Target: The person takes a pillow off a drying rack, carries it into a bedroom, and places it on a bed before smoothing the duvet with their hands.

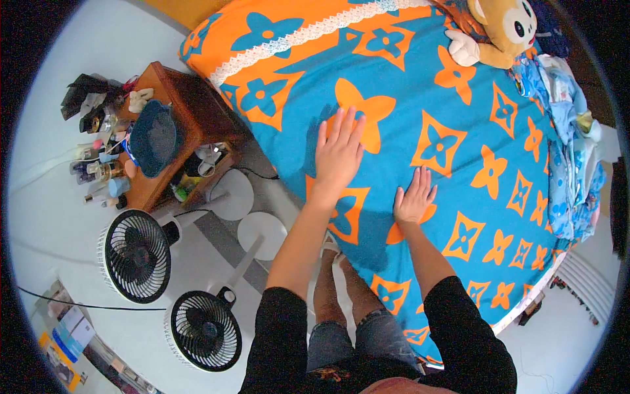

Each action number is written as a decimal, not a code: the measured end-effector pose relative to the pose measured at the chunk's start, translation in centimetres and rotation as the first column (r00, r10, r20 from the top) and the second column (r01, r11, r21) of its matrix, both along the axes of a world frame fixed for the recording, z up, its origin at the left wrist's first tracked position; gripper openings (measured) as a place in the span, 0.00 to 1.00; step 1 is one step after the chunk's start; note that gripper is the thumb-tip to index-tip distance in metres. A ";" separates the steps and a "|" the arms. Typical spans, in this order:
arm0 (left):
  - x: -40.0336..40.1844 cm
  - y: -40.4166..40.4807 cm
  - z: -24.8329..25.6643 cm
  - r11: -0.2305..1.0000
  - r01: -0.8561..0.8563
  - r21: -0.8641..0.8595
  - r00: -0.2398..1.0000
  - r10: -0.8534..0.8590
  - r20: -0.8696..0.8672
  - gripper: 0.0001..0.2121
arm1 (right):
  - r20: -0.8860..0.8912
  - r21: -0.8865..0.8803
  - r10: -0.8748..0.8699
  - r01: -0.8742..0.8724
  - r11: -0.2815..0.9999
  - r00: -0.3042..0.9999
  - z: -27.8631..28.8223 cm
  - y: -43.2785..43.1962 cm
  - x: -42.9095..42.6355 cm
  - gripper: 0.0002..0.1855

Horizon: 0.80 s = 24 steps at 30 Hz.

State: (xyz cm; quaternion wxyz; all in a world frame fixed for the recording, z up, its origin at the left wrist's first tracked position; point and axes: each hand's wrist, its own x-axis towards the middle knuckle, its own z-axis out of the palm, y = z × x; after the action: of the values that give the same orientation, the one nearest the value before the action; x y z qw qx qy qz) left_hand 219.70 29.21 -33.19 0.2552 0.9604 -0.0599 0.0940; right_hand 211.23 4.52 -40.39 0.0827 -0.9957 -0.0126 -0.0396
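A teal and orange patterned bedsheet [393,167] covers the bed before me, with a white lace strip [315,32] across its upper part. My left hand [339,147] is palm down over an orange flower print, fingers extended and a little apart, holding nothing; its shadow falls on the cloth. Lower and to the right, my right hand [415,197] lies palm down on or just above the sheet, fingers spread and nothing in it. Whether either palm presses on the cloth cannot be told.
A plush monkey [502,34] lies at the bed's upper right, above crumpled blue clothes [573,162]. On the left, a wooden cabinet [172,98] bears a teal basin [153,138] and several bottles. Two pedestal fans [138,256], [205,330] stand beside my legs.
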 end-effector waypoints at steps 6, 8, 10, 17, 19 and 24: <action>3.7 2.9 -2.7 0.893 -0.412 -0.184 0.895 0.434 0.100 0.20 | 0.025 -0.009 0.023 -0.023 1.000 0.999 -0.6 -0.4 0.0 0.38; 3.4 2.3 -3.4 0.875 -0.447 -0.186 0.881 0.467 0.074 0.16 | 0.021 -0.017 0.023 -0.022 1.000 1.000 -0.4 -0.2 0.0 0.38; 4.0 1.3 -3.3 0.859 -0.481 -0.176 0.863 0.499 0.076 0.13 | 0.017 -0.013 0.019 -0.019 1.000 1.000 -0.4 -0.4 0.0 0.38; 5.1 1.5 -2.9 0.791 -0.515 -0.330 0.838 0.545 0.000 0.03 | 0.031 0.016 0.021 -0.021 1.000 0.999 -0.5 -0.1 0.0 0.37; 3.5 2.6 -2.8 0.757 -0.357 -0.547 0.905 0.425 -0.004 0.03 | 0.033 0.021 0.017 -0.018 1.000 0.999 -0.4 -0.1 0.2 0.37; -6.6 3.6 -1.1 0.760 -0.463 -0.456 0.811 0.571 0.127 0.05 | 0.021 0.037 -0.005 0.005 0.999 1.000 0.0 -0.4 0.2 0.36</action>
State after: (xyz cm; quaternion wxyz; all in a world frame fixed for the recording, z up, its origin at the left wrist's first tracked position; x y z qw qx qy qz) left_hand 213.13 32.85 -34.25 0.4012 0.8441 0.1978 0.2958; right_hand 211.41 4.14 -40.41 0.1009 -0.9936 -0.0102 -0.0504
